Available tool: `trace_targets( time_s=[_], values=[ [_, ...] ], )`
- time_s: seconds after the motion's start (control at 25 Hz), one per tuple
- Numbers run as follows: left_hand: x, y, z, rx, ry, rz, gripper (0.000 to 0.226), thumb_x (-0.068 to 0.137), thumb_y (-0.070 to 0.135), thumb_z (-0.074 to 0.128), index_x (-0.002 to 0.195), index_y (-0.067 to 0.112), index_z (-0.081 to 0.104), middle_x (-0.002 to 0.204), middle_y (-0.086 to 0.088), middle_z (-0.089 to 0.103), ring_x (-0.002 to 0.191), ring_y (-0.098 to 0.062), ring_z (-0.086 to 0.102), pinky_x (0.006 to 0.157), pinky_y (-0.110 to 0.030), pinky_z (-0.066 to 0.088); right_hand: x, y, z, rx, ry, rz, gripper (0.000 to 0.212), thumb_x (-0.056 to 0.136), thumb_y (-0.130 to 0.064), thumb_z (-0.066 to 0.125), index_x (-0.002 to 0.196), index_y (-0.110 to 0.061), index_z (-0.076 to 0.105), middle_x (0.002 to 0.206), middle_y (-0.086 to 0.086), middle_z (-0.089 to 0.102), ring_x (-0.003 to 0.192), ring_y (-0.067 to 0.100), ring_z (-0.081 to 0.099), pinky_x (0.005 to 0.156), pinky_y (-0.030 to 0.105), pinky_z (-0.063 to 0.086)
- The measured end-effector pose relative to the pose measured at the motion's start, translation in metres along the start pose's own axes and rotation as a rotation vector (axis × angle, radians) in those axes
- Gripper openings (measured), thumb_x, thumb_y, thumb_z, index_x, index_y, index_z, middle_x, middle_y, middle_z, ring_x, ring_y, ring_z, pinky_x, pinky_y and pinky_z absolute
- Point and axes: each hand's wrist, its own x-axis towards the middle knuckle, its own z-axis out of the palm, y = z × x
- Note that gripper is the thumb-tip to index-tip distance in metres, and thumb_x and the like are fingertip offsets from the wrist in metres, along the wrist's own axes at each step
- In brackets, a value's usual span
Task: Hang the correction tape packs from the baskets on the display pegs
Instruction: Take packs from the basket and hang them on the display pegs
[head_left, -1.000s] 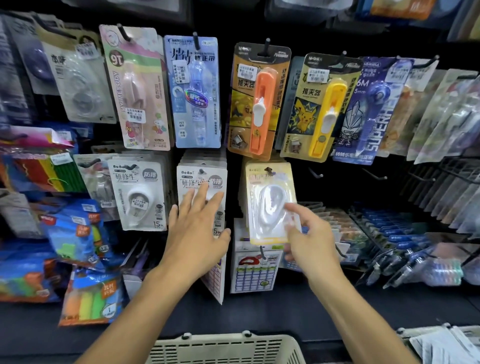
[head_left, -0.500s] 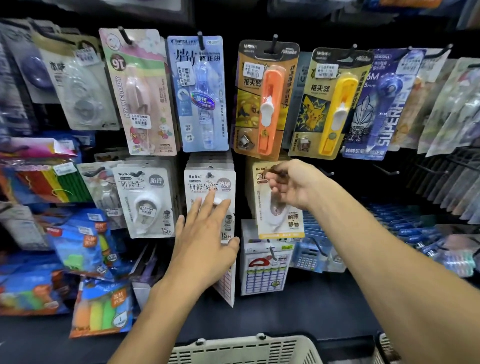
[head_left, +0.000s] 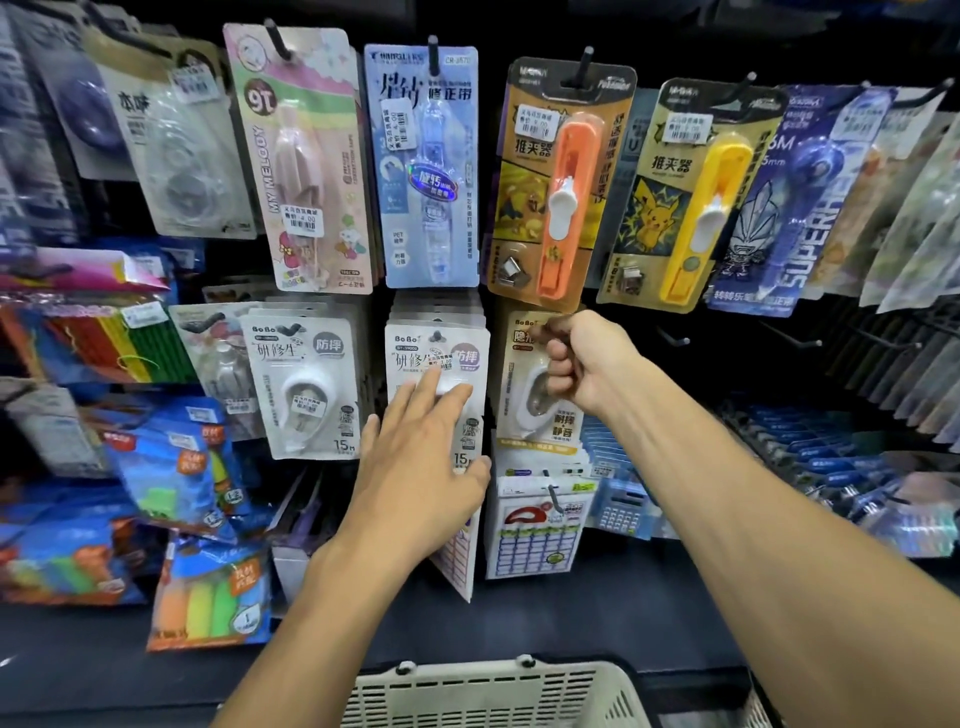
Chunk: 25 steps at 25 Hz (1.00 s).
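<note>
Dark shop display wall crowded with hanging stationery. Left hand (head_left: 415, 467) lies flat on a white pack stack (head_left: 439, 364); beside it, right hand (head_left: 582, 364) pinches a yellow-edged correction tape pack (head_left: 524, 415). Basket (head_left: 493, 696) below.

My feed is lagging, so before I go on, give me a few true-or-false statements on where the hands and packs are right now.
1. The right hand pinches the top of a yellow pack. True.
2. The left hand is curled round a pack lifted from the basket. False: it lies flat, fingers straight, on the middle white pack.
3. The orange pusher pack hangs just above the right hand. True.
4. Both hands are down in the basket. False: both are up at the display.
</note>
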Motion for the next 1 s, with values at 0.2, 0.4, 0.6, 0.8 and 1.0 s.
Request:
trace_targets(
  time_s=[0.2, 0.4, 0.6, 0.8, 1.0],
  values=[
    [-0.018, -0.01, -0.003, -0.081, 0.102, 0.023, 0.05, 0.092, 0.029, 0.064, 0.141, 0.024, 0.053, 0.148, 0.004, 0.046, 0.134, -0.02, 0.043, 0.109, -0.032, 0.034, -0.02, 0.085, -0.041, -0.016, 0.029, -0.077, 0.045, 0.108, -0.039, 0.038, 0.094, -0.009, 0.068, 0.048, -0.002, 0.051, 0.037, 0.011, 0.037, 0.037, 0.02, 0.027],
    [-0.083, -0.053, 0.078, 0.108, -0.302, -0.049, 0.033, 0.088, 0.024, 0.062, 0.121, 0.02, 0.063, 0.121, -0.006, 0.062, 0.116, -0.029, 0.057, 0.095, -0.043, 0.05, -0.084, 0.312, -0.092, -0.518, 0.081, 0.338, 0.026, 0.103, -0.019, 0.05, 0.104, -0.001, 0.068, 0.059, 0.007, 0.062, 0.045, 0.017, 0.046, 0.041, 0.021, 0.033],
    [-0.245, -0.128, 0.196, 0.011, -0.934, -0.525, 0.041, 0.093, 0.025, 0.065, 0.133, 0.021, 0.059, 0.13, -0.006, 0.064, 0.113, -0.023, 0.063, 0.097, -0.037, 0.052, -0.14, 0.449, -0.139, -1.409, -0.571, 0.552, 0.034, 0.098, -0.021, 0.055, 0.127, -0.006, 0.063, 0.132, 0.013, 0.063, 0.114, 0.027, 0.06, 0.092, 0.033, 0.049],
    [-0.286, -0.169, 0.252, 0.085, -0.996, -0.603, 0.041, 0.091, 0.023, 0.065, 0.131, 0.02, 0.059, 0.127, -0.005, 0.066, 0.108, -0.022, 0.065, 0.09, -0.034, 0.055, -0.086, 0.47, -0.136, -1.146, -0.258, 0.44, 0.052, 0.092, -0.027, 0.067, 0.14, -0.02, 0.049, 0.133, 0.008, 0.064, 0.115, 0.026, 0.063, 0.09, 0.031, 0.05],
    [-0.25, -0.199, 0.302, -0.272, -0.654, -0.973, 0.073, 0.081, 0.017, 0.08, 0.144, 0.018, 0.044, 0.14, -0.008, 0.058, 0.112, -0.022, 0.064, 0.093, -0.044, 0.057, -0.063, 0.513, -0.111, -0.838, -0.23, 0.62, 0.063, 0.078, -0.022, 0.085, 0.13, -0.026, 0.049, 0.124, 0.0, 0.068, 0.101, 0.019, 0.068, 0.087, 0.031, 0.054]
  ],
)
